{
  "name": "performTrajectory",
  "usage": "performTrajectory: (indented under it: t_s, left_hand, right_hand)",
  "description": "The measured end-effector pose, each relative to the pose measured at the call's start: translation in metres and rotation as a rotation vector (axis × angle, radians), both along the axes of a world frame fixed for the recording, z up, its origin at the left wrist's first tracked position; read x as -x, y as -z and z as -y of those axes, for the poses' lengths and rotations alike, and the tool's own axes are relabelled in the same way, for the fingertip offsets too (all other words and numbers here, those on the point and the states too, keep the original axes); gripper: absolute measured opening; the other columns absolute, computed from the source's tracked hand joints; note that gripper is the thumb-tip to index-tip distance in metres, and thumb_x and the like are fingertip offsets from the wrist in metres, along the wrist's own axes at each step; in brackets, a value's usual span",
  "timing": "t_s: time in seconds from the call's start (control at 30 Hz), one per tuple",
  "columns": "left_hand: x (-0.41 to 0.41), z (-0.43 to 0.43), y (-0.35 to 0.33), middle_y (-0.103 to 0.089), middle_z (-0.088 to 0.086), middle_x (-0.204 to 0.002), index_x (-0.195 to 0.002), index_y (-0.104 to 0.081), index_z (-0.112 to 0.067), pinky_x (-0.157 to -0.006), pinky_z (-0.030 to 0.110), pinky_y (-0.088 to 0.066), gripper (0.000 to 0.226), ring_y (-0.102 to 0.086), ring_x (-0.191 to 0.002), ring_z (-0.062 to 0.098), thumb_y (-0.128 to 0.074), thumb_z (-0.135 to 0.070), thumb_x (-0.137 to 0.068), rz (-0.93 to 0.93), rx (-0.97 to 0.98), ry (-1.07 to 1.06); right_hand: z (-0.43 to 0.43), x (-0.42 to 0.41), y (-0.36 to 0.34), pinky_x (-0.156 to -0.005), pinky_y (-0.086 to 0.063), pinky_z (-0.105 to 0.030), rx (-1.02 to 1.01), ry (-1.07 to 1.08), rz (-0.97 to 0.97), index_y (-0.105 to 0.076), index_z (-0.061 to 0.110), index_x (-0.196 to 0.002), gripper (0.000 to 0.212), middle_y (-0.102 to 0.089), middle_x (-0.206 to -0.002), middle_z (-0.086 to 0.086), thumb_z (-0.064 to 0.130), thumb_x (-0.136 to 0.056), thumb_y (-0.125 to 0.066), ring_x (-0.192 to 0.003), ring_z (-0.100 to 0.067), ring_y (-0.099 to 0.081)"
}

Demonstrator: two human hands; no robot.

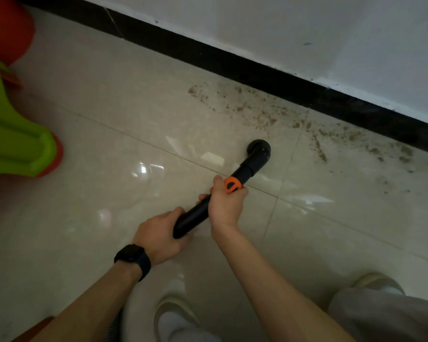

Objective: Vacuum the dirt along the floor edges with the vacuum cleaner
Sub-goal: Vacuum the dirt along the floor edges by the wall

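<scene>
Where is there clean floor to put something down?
The widest bare tile lies between the green plastic piece and the vacuum tube. Another patch sits right of the right hand, short of the dirt. Crowded: the dirt strip along the black baseboard, and around the shoes.

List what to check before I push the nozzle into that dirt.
1. Left hand grips the wand's rear end: ok.
2. Right hand grips the wand at the orange collar: ok.
3. Nozzle over the dirt: not ok, it sits short of it.
4. Way from nozzle to baseboard free of objects: ok, only dirt lies between.
5. Nozzle touching the floor: cannot tell.
6. Vacuum running: cannot tell.
</scene>
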State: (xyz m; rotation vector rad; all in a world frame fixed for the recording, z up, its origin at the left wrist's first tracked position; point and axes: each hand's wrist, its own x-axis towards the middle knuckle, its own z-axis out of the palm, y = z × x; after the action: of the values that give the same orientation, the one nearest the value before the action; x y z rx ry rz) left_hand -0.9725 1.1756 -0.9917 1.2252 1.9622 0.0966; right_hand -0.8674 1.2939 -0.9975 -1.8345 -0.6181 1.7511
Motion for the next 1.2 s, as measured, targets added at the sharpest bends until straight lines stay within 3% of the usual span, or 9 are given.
performTrajectory:
  t_s: [0.13, 0.33, 0.5, 0.67, 0.87, 1.07, 1.2]
  left_hand:
    - [0.017, 0.033, -0.012, -0.056, -0.011, -0.073, -0.078, -0.039, -0.041, -0.060, 0.029, -0.047, 0.017, -0.055, -0.066, 0.011, -0.053, -0.045, -0.069, -0.035, 0.037, -0.075]
    - [0.028, 0.081, -0.024, -0.056, -0.012, -0.073, -0.076, -0.041, -0.037, -0.061, 0.029, -0.045, 0.019, -0.057, -0.068, 0.015, -0.053, -0.046, -0.065, -0.064, 0.091, -0.147]
    - [0.025, 0.087, -0.020, -0.054, -0.014, -0.076, -0.084, -0.046, -0.036, -0.057, 0.028, -0.037, 0.024, -0.055, -0.069, 0.016, -0.052, -0.049, -0.065, -0.086, 0.082, -0.110]
    - [0.007, 0.049, -0.007, -0.053, -0.014, -0.075, -0.078, -0.039, -0.040, -0.055, 0.026, -0.039, 0.024, -0.054, -0.067, 0.013, -0.063, -0.041, -0.079, -0.045, 0.034, 0.037]
    - [-0.036, -0.012, 0.002, -0.055, -0.013, -0.082, -0.087, -0.038, -0.035, -0.058, 0.027, -0.045, 0.022, -0.055, -0.069, 0.013, -0.059, -0.043, -0.082, -0.044, -0.057, 0.323]
    - [-0.081, -0.068, 0.007, -0.060, -0.006, -0.090, -0.100, -0.044, -0.028, -0.057, 0.028, -0.038, 0.027, -0.053, -0.069, 0.017, -0.057, -0.044, -0.082, -0.060, -0.142, 0.539]
    - [-0.101, -0.099, 0.009, -0.060, -0.006, -0.089, -0.093, -0.035, -0.031, -0.054, 0.027, -0.036, 0.027, -0.048, -0.065, 0.016, -0.056, -0.044, -0.083, -0.066, -0.194, 0.579]
  right_hand:
    - [0.016, 0.017, -0.005, -0.063, -0.064, -0.041, 0.083, 0.011, -0.175, -0.047, 0.018, -0.110, 0.028, -0.067, -0.081, -0.007, 0.027, -0.097, -0.071, -0.060, -0.026, -0.074]
    - [0.047, 0.033, -0.007, -0.054, -0.058, -0.028, 0.137, -0.072, -0.133, -0.048, 0.016, -0.123, 0.029, -0.067, -0.083, -0.007, 0.032, -0.103, -0.061, -0.058, -0.021, -0.074]
    - [0.057, 0.023, -0.004, -0.057, -0.059, -0.030, 0.144, -0.068, -0.108, -0.049, 0.019, -0.119, 0.024, -0.068, -0.083, -0.005, 0.033, -0.103, -0.059, -0.060, -0.021, -0.075]
    - [0.031, -0.017, -0.002, -0.054, -0.058, -0.028, 0.105, 0.051, -0.021, -0.050, 0.022, -0.110, 0.020, -0.070, -0.075, 0.000, 0.037, -0.103, -0.060, -0.061, -0.021, -0.076]
    - [-0.001, -0.087, 0.002, -0.066, -0.059, -0.037, 0.060, 0.300, 0.091, -0.054, 0.017, -0.107, 0.018, -0.068, -0.072, -0.002, 0.032, -0.101, -0.061, -0.055, -0.022, -0.073]
    - [-0.031, -0.144, -0.001, -0.050, -0.055, -0.030, 0.015, 0.516, 0.083, -0.055, 0.014, -0.101, 0.014, -0.064, -0.071, -0.005, 0.026, -0.100, -0.061, -0.049, -0.020, -0.068]
    - [-0.052, -0.166, -0.006, -0.047, -0.055, -0.032, -0.023, 0.593, 0.022, -0.054, 0.010, -0.105, 0.018, -0.062, -0.065, -0.005, 0.025, -0.101, -0.061, -0.047, -0.021, -0.065]
